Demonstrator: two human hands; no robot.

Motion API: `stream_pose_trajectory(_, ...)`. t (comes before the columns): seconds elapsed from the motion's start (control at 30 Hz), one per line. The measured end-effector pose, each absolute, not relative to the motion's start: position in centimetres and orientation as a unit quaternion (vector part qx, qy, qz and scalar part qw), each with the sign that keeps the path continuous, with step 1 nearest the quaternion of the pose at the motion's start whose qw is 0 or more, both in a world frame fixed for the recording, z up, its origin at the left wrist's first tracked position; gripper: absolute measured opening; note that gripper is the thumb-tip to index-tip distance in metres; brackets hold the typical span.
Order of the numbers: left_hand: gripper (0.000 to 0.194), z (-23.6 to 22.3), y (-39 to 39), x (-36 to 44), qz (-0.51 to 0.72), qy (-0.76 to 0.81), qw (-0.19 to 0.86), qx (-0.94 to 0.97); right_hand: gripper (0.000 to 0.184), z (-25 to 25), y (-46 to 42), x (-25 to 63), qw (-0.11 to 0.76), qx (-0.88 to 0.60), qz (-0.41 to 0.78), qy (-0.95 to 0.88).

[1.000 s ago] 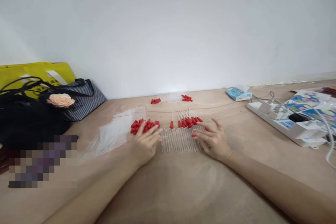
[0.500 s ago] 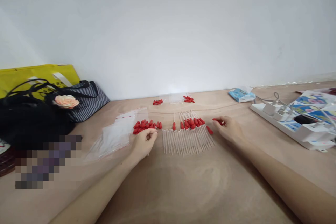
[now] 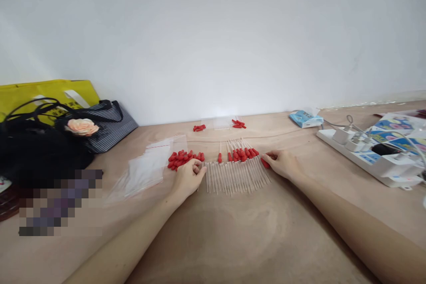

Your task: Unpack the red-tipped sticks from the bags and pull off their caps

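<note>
My left hand (image 3: pixel 188 178) is closed in a pinch at the left end of a row of clear glass dropper tubes (image 3: pixel 234 177). A thin glass tube, mostly hidden, shows beneath its fingers. My right hand (image 3: pixel 282 163) has its fingers closed around a red rubber bulb (image 3: pixel 265 163) beside the row's right end. Anything further inside the palm is hidden. Behind the row lie several tubes fitted with red bulbs (image 3: pixel 244 154), their thin ends pointing away. A heap of loose red bulbs (image 3: pixel 181 158) lies just beyond my left hand.
Clear zip bags (image 3: pixel 146 173) are stacked at the left. Against the wall lie small red bulb groups (image 3: pixel 238 124) and more tubes. A power strip (image 3: pixel 361 155) with chargers and a blue tissue pack (image 3: pixel 305 119) stand right. Bags (image 3: pixel 109 126) crowd the far left.
My right hand has moved left and slightly toward me, onto the red bulb that lay by the row. My left hand has shifted right, close to the row's left end.
</note>
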State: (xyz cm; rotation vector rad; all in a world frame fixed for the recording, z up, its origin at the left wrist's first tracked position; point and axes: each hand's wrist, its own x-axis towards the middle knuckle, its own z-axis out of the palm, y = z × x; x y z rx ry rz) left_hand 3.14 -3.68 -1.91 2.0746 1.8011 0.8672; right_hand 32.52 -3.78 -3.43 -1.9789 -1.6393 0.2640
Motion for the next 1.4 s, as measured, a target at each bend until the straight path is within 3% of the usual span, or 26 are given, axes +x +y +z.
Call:
stream_pose_trajectory(0.17,0.020,-2.0,-3.8,3.3,0.312,0.613,0.132,0.714,0.031,-3.2,-4.0,32.5,0.271,-0.738,0.086,-0.612)
stream_pose_trajectory(0.4,0.017,-2.1,-4.3,3.2,0.368,0.592,0.262,0.668,0.027,-2.1,-4.3,32.3,0.288,-0.748,0.070,-0.593)
stream_pose_trajectory(0.53,0.015,-2.3,-4.3,2.7,0.382,0.569,0.262,0.679,0.029,-1.3,-4.0,31.4,0.295,-0.717,0.068,-0.628)
stream_pose_trajectory(0.77,0.018,-2.6,-4.4,2.4,0.393,0.568,0.255,0.677,0.034,-1.3,-2.7,29.4,0.231,-0.705,-0.045,-0.669)
stream_pose_trajectory(0.97,0.019,-2.6,-4.4,2.4,0.377,0.575,0.247,0.683,0.030,-1.6,-2.2,29.0,0.256,-0.722,0.007,-0.643)
stream_pose_trajectory(1.2,0.015,-2.2,-4.8,2.4,0.383,0.505,0.085,0.769,0.035,-0.8,-3.3,30.3,0.320,-0.714,0.069,-0.619)
stream_pose_trajectory(1.3,0.017,-1.8,-5.1,2.5,0.395,0.452,-0.052,0.798,0.030,-0.4,-4.3,30.5,0.386,-0.610,0.052,-0.690)
stream_pose_trajectory(1.4,0.030,-1.6,-5.4,2.7,0.395,0.410,-0.170,0.804,0.023,-0.7,-5.3,29.7,0.400,-0.478,-0.027,-0.782)
